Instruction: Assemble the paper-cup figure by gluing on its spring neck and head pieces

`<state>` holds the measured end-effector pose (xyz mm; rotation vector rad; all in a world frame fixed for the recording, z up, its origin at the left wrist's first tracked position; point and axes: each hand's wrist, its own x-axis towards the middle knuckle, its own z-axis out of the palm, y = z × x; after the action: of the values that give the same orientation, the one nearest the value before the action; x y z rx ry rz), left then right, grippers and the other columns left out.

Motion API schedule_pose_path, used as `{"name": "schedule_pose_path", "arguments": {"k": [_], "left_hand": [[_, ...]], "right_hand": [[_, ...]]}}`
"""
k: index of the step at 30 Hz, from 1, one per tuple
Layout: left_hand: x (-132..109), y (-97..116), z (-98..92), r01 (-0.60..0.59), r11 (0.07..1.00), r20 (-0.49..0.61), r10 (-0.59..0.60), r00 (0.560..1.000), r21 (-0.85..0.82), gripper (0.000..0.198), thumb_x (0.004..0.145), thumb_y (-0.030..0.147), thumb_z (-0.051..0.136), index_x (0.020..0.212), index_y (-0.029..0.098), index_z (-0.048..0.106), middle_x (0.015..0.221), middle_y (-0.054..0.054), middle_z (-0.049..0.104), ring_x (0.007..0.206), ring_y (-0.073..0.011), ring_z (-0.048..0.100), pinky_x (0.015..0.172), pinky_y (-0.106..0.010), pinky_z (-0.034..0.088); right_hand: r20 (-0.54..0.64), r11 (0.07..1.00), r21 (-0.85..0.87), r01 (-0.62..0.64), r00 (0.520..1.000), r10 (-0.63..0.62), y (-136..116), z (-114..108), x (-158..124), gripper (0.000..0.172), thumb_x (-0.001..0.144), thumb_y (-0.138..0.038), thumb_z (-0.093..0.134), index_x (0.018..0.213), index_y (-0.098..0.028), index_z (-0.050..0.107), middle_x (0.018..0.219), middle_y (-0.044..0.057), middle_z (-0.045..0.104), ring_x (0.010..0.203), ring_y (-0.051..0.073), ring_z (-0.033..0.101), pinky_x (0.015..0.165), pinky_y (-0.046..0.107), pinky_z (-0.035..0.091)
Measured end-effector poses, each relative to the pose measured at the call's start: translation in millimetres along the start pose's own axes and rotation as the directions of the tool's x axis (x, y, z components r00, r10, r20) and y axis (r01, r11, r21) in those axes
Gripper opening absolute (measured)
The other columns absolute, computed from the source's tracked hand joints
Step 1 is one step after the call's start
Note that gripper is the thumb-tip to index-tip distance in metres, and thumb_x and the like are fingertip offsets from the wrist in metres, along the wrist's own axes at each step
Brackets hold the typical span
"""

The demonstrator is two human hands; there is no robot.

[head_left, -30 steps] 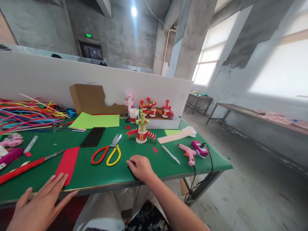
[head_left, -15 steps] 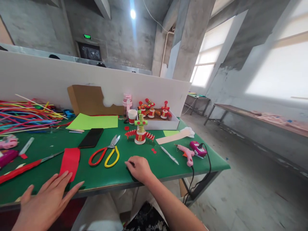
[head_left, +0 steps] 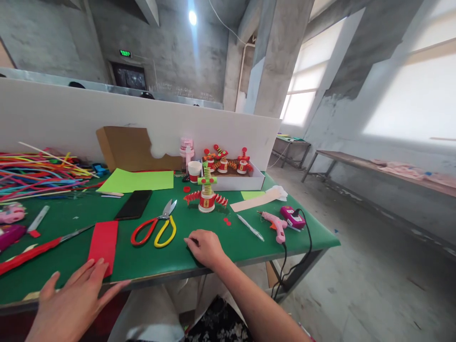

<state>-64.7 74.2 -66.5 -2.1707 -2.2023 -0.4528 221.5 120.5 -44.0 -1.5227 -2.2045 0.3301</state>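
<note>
My left hand (head_left: 76, 292) lies with fingers spread, its fingertips on the near end of a red paper strip (head_left: 104, 242) by the table's front edge. My right hand (head_left: 204, 248) rests on the green table in a loose fist, with nothing visible in it. Scissors (head_left: 159, 225) with one red and one yellow handle lie between the hands, blades apart. Beyond my right hand stands a paper cup figure (head_left: 206, 199) with folded red arms and a green folded neck. Small red paper pieces (head_left: 227, 221) and a white pen (head_left: 250, 228) lie near it.
On the right are a pink glue gun (head_left: 276, 225) and a purple power block (head_left: 292, 217) with cables. A white box (head_left: 249, 183) holds several similar figures. Towards the left lie a phone (head_left: 134, 204), green paper (head_left: 138, 180), a red-handled tool (head_left: 39, 251) and bundled pipe cleaners (head_left: 46, 173).
The red paper strip has shifted slightly towards the table's front edge under my left fingertips and turned a little. My right hand has stayed in place.
</note>
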Motion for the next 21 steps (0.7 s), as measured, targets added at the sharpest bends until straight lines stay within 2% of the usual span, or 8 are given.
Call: {"name": "schedule_pose_path", "arguments": {"k": [3,8,12,14,16,18,20,21], "left_hand": [[-7,3,0.9,-0.028,0.992,-0.056,0.035,0.998,0.120,0.040,0.072,0.043,0.044,0.094,0.040,0.077,0.114,-0.005,0.078,0.125,-0.0329,0.062,0.118,-0.056,0.023],[-6,-23,-2.3,-0.190,0.974,-0.074,0.200,0.977,0.126,0.039,0.074,0.031,0.047,0.088,0.047,0.079,0.102,0.005,0.080,0.097,-0.0294,0.075,0.094,-0.048,0.051],[-1,-37,7.4,-0.226,0.962,-0.133,0.247,0.960,0.152,0.045,0.084,0.032,0.038,0.095,0.044,0.080,0.103,0.003,0.080,0.100,-0.0268,0.074,0.100,-0.046,0.049],[4,-37,10.4,-0.219,0.964,-0.095,0.235,0.967,0.151,0.046,0.083,0.037,0.038,0.102,0.047,0.078,0.109,0.005,0.079,0.109,-0.0276,0.071,0.100,-0.046,0.049],[14,-35,4.0,-0.213,0.967,-0.044,0.221,0.974,0.140,0.046,0.080,0.048,0.038,0.108,0.053,0.074,0.117,0.011,0.076,0.118,-0.0300,0.067,0.098,-0.048,0.049],[32,-27,-16.1,-0.225,0.967,-0.044,0.232,0.972,0.122,0.047,0.076,0.061,0.036,0.109,0.061,0.070,0.119,0.017,0.073,0.122,-0.0315,0.064,0.098,-0.050,0.049],[57,-8,-48.3,-0.288,0.955,-0.090,0.294,0.951,0.077,0.050,0.076,0.064,0.035,0.110,0.059,0.071,0.120,0.015,0.073,0.123,-0.0318,0.063,0.102,-0.049,0.047],[71,6,-66.4,-0.330,0.943,-0.103,0.333,0.937,0.049,0.053,0.078,0.064,0.036,0.115,0.052,0.072,0.124,0.011,0.072,0.125,-0.0315,0.062,0.104,-0.048,0.047]], "right_hand": [[-0.029,0.999,0.032,-0.002,1.000,0.003,0,0,1,0.023,0.097,-0.029,0.059,0.079,-0.019,0.068,0.083,0.003,0.073,0.079,0.015,0.064,0.063,0.025,0.031],[-0.081,0.997,0.083,0.002,0.997,0.005,-2,3,-4,0.025,0.094,-0.029,0.063,0.072,-0.020,0.066,0.076,0.001,0.070,0.074,0.014,0.062,0.060,0.025,0.030],[-0.117,0.987,0.158,-0.003,0.993,0.022,0,6,-5,0.025,0.093,-0.031,0.063,0.071,-0.020,0.067,0.073,0.000,0.069,0.069,0.014,0.060,0.059,0.024,0.031],[-0.211,0.960,0.281,-0.014,0.975,0.076,6,1,7,0.022,0.094,-0.030,0.061,0.076,-0.020,0.069,0.074,0.000,0.069,0.068,0.014,0.060,0.061,0.023,0.037],[-0.378,0.909,0.416,-0.019,0.906,0.192,16,-14,29,0.016,0.094,-0.028,0.058,0.088,-0.020,0.070,0.082,0.003,0.071,0.073,0.015,0.062,0.069,0.024,0.044],[-0.537,0.871,0.492,-0.002,0.786,0.305,29,-35,60,0.016,0.089,-0.027,0.064,0.103,-0.019,0.068,0.100,0.007,0.072,0.092,0.019,0.064,0.085,0.029,0.048],[-0.617,0.843,0.538,0.026,0.693,0.372,43,-57,93,0.035,0.081,-0.026,0.073,0.114,-0.019,0.064,0.119,0.010,0.067,0.116,0.024,0.058,0.103,0.037,0.043],[-0.605,0.811,0.583,0.036,0.686,0.404,49,-65,108,0.044,0.077,-0.025,0.077,0.119,-0.019,0.062,0.125,0.011,0.065,0.122,0.024,0.056,0.107,0.038,0.041]]}}
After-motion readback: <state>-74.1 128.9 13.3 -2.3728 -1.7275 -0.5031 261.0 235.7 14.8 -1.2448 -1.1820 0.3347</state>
